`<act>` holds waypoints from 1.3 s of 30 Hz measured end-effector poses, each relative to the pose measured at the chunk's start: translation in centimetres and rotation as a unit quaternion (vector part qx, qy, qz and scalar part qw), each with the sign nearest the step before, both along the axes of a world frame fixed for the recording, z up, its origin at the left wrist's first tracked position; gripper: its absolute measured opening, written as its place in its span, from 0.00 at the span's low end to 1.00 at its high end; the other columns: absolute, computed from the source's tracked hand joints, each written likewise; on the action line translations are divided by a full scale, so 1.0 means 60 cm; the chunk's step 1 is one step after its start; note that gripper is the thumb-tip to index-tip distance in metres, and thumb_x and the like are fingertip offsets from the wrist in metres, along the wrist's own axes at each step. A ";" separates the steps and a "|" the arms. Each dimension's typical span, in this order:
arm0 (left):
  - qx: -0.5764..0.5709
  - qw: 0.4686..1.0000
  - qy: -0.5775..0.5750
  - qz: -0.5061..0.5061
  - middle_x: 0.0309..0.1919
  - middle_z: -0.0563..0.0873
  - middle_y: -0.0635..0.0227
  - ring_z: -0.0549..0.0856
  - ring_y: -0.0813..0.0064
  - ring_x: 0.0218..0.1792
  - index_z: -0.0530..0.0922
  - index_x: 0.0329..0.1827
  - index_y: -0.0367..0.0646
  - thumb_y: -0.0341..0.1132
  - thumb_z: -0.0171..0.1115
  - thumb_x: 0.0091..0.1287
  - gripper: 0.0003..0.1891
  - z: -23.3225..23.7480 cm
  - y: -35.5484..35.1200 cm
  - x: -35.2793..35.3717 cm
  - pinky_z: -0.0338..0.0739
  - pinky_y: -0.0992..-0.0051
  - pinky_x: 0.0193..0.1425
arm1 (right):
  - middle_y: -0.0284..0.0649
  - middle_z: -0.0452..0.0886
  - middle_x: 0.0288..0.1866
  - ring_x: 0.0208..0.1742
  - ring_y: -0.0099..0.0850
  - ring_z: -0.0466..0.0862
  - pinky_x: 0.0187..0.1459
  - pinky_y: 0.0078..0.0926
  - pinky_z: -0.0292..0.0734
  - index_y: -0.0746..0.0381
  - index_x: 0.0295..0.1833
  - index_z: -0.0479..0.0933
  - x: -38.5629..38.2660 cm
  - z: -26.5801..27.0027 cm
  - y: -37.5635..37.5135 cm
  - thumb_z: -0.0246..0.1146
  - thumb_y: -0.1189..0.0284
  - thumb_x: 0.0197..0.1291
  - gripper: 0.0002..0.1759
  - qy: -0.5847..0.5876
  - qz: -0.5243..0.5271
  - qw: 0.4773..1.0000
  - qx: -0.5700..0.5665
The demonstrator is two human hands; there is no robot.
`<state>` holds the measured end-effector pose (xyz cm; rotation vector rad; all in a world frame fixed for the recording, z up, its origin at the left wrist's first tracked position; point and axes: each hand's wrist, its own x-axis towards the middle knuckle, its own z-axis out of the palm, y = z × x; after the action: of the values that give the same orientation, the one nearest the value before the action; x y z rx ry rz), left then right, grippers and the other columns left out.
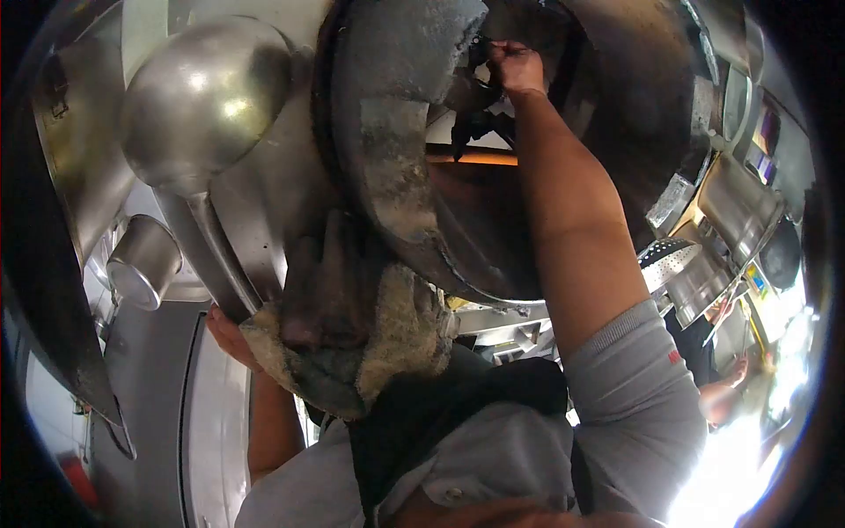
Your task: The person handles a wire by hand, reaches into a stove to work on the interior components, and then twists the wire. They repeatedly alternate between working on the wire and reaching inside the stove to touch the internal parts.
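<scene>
My right hand (519, 69) reaches deep inside a large dark round metal ring (396, 167), which looks like a wok burner. Its fingers are closed at a blackened part that I cannot make out. Just below the hand, a jagged black piece (475, 128) crosses the opening, above an orange glowing strip (475, 156). My left hand (233, 341) is low at the left, with its visible fingers stretched out beside the lower end of a big ladle's handle (224, 251). A thick, dirty cloth (387, 334) hides the rest of that hand.
The steel ladle bowl (207, 101) lies at the upper left, above a small metal pot (143, 262). At the right are a perforated strainer (669, 260) and a steel container (739, 207). Another person's arm (726, 387) shows at the far right. A steel cabinet (216, 422) stands lower left.
</scene>
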<state>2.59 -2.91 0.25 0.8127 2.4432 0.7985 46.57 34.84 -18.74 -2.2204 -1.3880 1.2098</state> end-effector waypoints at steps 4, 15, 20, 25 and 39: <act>-0.049 0.991 0.075 -0.095 0.40 0.77 0.48 0.79 0.48 0.37 0.70 0.55 0.30 0.47 0.72 0.56 0.33 0.019 0.034 0.013 0.77 0.54 0.37 | 0.41 0.89 0.40 0.44 0.38 0.88 0.49 0.30 0.80 0.57 0.44 0.86 0.024 -0.039 -0.001 0.68 0.57 0.57 0.16 -0.030 0.120 0.990 0.062; -0.038 0.985 0.099 -0.139 0.40 0.76 0.48 0.79 0.48 0.37 0.69 0.55 0.30 0.47 0.71 0.57 0.33 0.001 -0.001 -0.014 0.76 0.55 0.37 | 0.47 0.85 0.51 0.55 0.43 0.84 0.56 0.36 0.78 0.54 0.44 0.87 -0.005 0.003 0.018 0.66 0.57 0.56 0.16 -0.154 0.136 0.979 0.002; 0.045 0.999 -0.024 -0.002 0.39 0.76 0.49 0.78 0.50 0.35 0.68 0.55 0.29 0.47 0.71 0.58 0.33 -0.002 0.006 -0.002 0.75 0.56 0.35 | 0.53 0.85 0.42 0.47 0.51 0.84 0.48 0.41 0.80 0.64 0.40 0.83 -0.012 0.011 0.028 0.65 0.65 0.55 0.13 -0.233 0.294 0.925 0.058; 0.008 0.952 0.196 -0.236 0.39 0.76 0.49 0.78 0.50 0.34 0.68 0.57 0.29 0.48 0.70 0.60 0.34 0.026 0.045 0.008 0.74 0.56 0.34 | 0.53 0.84 0.44 0.47 0.51 0.84 0.50 0.40 0.81 0.65 0.39 0.84 -0.053 0.065 0.035 0.66 0.70 0.50 0.12 -0.298 0.321 0.899 -0.008; -0.095 0.995 -0.023 0.032 0.53 0.76 0.43 0.78 0.44 0.55 0.68 0.62 0.28 0.53 0.71 0.58 0.40 -0.003 -0.028 -0.005 0.79 0.55 0.55 | 0.53 0.85 0.40 0.45 0.49 0.85 0.47 0.42 0.80 0.60 0.47 0.84 0.042 0.041 0.032 0.62 0.61 0.61 0.17 -0.155 0.271 0.950 0.028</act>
<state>2.27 -4.58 0.10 0.6420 2.4690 0.5878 49.10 36.74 -16.25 -2.1215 -2.2354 0.9626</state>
